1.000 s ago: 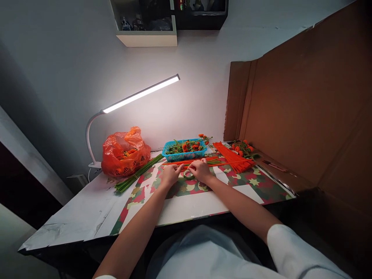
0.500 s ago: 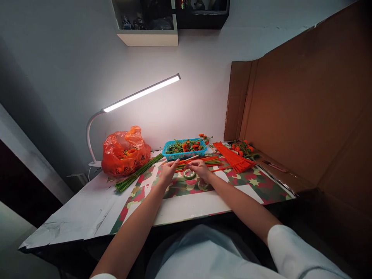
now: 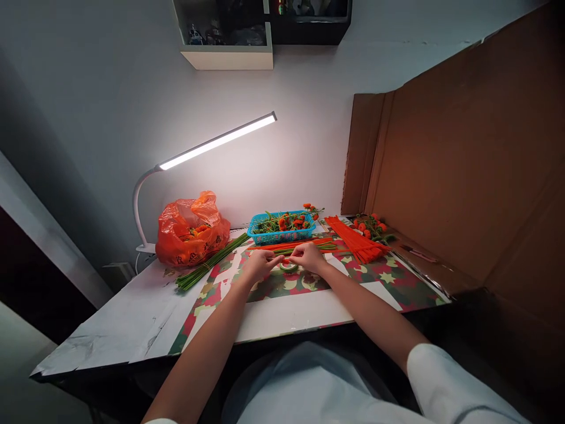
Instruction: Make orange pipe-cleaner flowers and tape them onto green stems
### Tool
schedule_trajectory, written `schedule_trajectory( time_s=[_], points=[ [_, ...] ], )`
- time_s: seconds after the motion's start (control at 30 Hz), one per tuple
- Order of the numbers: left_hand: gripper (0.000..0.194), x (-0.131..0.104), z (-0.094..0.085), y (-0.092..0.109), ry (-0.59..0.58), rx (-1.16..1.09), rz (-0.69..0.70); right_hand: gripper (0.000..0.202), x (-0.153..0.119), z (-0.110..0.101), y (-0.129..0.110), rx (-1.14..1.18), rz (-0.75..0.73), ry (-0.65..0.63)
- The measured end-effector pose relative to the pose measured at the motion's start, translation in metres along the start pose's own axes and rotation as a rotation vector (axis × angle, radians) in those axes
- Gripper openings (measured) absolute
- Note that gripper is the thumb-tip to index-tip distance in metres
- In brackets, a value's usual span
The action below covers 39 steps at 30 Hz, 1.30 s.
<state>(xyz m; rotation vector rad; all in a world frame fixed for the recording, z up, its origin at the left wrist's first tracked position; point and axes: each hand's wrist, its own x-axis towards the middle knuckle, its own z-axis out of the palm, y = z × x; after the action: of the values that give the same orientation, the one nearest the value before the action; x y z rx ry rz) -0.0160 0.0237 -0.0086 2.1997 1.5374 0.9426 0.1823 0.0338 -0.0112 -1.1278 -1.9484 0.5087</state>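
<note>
My left hand (image 3: 260, 264) and my right hand (image 3: 308, 258) meet fingertip to fingertip over the middle of the table. Between their pinched fingers is a small orange-red piece (image 3: 286, 261), partly hidden. Just beneath the fingertips lies a roll of green tape (image 3: 289, 268) on the camouflage-patterned mat (image 3: 269, 287). Behind my hands, orange pipe cleaners (image 3: 282, 244) and green stems (image 3: 325, 247) lie side by side. A blue basket (image 3: 278, 237) with orange flowers and greenery stands farther back.
On the left are a red plastic bag (image 3: 189, 235) and a bundle of green stems (image 3: 207, 266). A lamp (image 3: 216, 141) arches above. To the right are a fan of orange pipe cleaners (image 3: 359, 241), orange flowers (image 3: 371, 225) and a tall cardboard sheet (image 3: 450, 147).
My left hand has turned and lowered, and its fingertips have come closer to those of my right hand. The pale stick seen near my left fingers no longer shows.
</note>
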Motion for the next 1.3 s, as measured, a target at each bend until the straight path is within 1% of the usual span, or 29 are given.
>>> schedule_trajectory(
  time_s=[0.07,0.1,0.2,0.27,0.43,0.57,0.7,0.83,0.9,0.97,1.07,1.13,1.2,1.3],
  points=[
    [0.053,-0.001,0.003,0.005,0.072,0.050,-0.016,0.013,-0.001,0.000,-0.002,-0.117,-0.056,0.092],
    [0.053,-0.001,0.004,0.008,0.091,0.069,-0.012,0.014,-0.001,0.001,-0.003,-0.162,-0.081,0.120],
    [0.053,-0.002,0.008,0.012,0.130,0.099,-0.018,0.016,-0.001,0.002,-0.003,-0.253,-0.127,0.158],
    [0.054,-0.001,0.010,0.011,0.165,0.084,-0.040,0.018,-0.001,0.005,-0.003,-0.275,-0.145,0.170],
    [0.054,0.002,0.012,0.003,0.266,-0.041,-0.126,0.019,-0.002,0.013,-0.002,-0.247,-0.166,0.171],
    [0.055,0.002,0.010,0.000,0.286,-0.093,-0.191,0.018,-0.002,0.015,-0.002,-0.084,-0.197,0.129],
    [0.054,0.004,0.009,-0.003,0.283,-0.146,-0.234,0.019,-0.002,0.014,-0.003,0.099,-0.210,0.119],
    [0.055,0.005,0.010,-0.007,0.283,-0.224,-0.272,0.023,-0.001,0.017,-0.001,0.256,-0.125,0.123],
    [0.055,0.005,0.010,-0.008,0.281,-0.278,-0.298,0.028,0.000,0.019,0.001,0.341,-0.063,0.086],
    [0.055,0.006,0.009,-0.007,0.275,-0.339,-0.297,0.034,0.002,0.021,0.004,0.419,-0.010,0.010],
    [0.056,0.006,0.007,-0.003,0.251,-0.398,-0.228,0.040,0.006,0.018,0.007,0.509,0.061,-0.072],
    [0.056,0.005,0.005,0.001,0.208,-0.410,-0.174,0.043,0.008,0.012,0.009,0.543,0.109,-0.102],
    [0.056,0.004,0.002,0.005,0.148,-0.420,-0.125,0.044,0.009,0.004,0.010,0.549,0.148,-0.165],
    [0.058,0.002,-0.002,0.007,0.061,-0.403,-0.043,0.045,0.012,-0.007,0.012,0.515,0.125,-0.183]
  ],
)
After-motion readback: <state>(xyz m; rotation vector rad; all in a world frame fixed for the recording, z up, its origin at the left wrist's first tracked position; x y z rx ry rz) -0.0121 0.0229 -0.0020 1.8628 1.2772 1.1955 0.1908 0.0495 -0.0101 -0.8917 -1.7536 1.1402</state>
